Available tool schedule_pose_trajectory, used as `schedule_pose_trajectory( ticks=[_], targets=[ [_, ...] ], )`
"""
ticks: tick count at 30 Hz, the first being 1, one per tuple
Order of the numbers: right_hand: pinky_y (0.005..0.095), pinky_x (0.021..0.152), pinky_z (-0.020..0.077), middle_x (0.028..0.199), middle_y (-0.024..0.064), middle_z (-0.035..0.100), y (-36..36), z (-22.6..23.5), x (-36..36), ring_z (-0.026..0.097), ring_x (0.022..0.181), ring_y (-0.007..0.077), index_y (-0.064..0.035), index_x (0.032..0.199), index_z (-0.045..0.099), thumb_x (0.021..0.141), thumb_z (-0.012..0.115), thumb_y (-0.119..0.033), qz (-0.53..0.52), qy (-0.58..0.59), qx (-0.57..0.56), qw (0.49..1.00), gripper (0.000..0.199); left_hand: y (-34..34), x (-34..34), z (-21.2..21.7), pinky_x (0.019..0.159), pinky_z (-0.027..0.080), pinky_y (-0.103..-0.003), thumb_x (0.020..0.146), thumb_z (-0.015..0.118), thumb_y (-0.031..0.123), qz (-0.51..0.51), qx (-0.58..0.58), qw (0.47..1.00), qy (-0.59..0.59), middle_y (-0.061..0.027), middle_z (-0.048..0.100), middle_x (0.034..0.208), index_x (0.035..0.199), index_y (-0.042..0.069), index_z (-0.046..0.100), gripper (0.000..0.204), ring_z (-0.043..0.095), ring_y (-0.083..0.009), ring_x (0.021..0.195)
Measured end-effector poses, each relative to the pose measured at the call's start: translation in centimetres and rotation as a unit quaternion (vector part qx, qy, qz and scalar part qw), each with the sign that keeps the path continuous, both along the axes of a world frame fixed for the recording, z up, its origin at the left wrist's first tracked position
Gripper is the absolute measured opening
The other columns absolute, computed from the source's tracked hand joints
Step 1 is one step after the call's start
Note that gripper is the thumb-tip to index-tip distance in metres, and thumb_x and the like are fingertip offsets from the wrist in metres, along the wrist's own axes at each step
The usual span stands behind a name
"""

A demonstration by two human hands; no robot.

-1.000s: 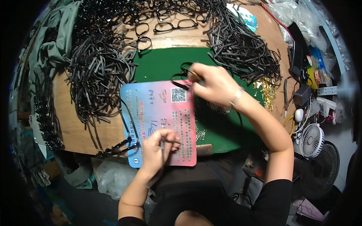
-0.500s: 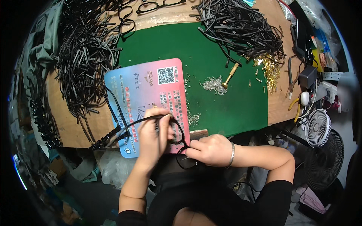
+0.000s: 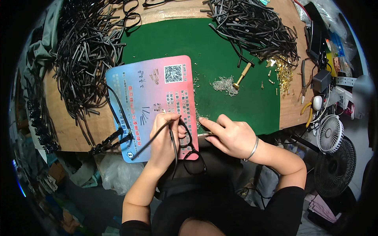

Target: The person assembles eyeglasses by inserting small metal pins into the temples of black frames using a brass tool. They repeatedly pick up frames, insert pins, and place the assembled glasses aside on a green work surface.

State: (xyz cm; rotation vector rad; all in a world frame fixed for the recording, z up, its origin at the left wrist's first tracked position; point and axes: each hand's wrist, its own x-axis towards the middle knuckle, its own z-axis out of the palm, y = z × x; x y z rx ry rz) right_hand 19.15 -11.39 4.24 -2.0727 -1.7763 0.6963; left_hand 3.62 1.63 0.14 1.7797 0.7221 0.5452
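- The left hand (image 3: 164,135) has its fingers curled around a black glasses frame (image 3: 185,147), held over the near edge of the pink-and-blue card (image 3: 153,98).
- The right hand (image 3: 230,135) lies just right of it, forefinger stretched out, pressing on the green mat (image 3: 220,51) at its near edge.

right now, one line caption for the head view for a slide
Left hand holds a black eyeglass frame over a pink-and-blue card while the right hand touches the green mat.

The black eyeglass frame (image 3: 185,147) looks like smooth, slightly glossy plastic; the pink-and-blue printed mat (image 3: 153,94) under it has a matt, smooth face. The green work mat (image 3: 236,114) looks dull and felt-like, the bench top (image 3: 67,129) bare wood, the small screws (image 3: 224,84) shiny metal, the tool handle (image 3: 243,74) brass-coloured metal
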Motion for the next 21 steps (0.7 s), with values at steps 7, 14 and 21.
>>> schedule_pose_trajectory(
  ticks=[7, 14, 21],
  targets=[
    [0.0364, 0.053, 0.0508, 0.082, 0.0113, 0.051, -0.4, -0.3, 0.4, 0.059, 0.059, 0.0272, -0.007, 0.118, 0.051, 0.081, 0.062, -0.022, -0.032, 0.036, 0.015, 0.999, 0.041, -0.2, -0.1, -0.1, 0.05, 0.05, -0.019, 0.092, 0.049, -0.001, 0.042, -0.051, 0.997, 0.027, -0.0059, 0.053, 0.083, 0.096, -0.003, 0.052, 0.006, 0.058, -0.0067, 0.057],
    [0.0314, 0.052, 0.049, 0.08, 0.0073, 0.05, -0.5, -0.7, 0.5, 0.058, 0.061, 0.0214, -0.0086, 0.117, 0.054, 0.079, 0.066, -0.021, -0.044, 0.03, 0.028, 0.998, 0.042, -0.3, -0.2, -0.5, 0.051, 0.049, -0.019, 0.09, 0.049, -0.005, 0.008, 0.049, 0.999, -0.003, -0.0058, 0.052, 0.083, 0.097, -0.002, 0.051, 0.007, 0.056, -0.0068, 0.057],
    [0.0388, 0.063, 0.0506, 0.089, 0.0139, 0.049, -1.5, 1.0, 1.7, 0.059, 0.073, 0.0307, -0.0041, 0.115, 0.046, 0.079, 0.064, -0.024, -0.068, 0.126, 0.008, 0.99, 0.044, -0.2, -0.3, -0.6, 0.051, 0.048, -0.02, 0.089, 0.05, -0.006, -0.019, 0.094, 0.995, 0.016, -0.0046, 0.05, 0.082, 0.097, -0.001, 0.052, 0.01, 0.053, -0.0062, 0.058]
  ],
)
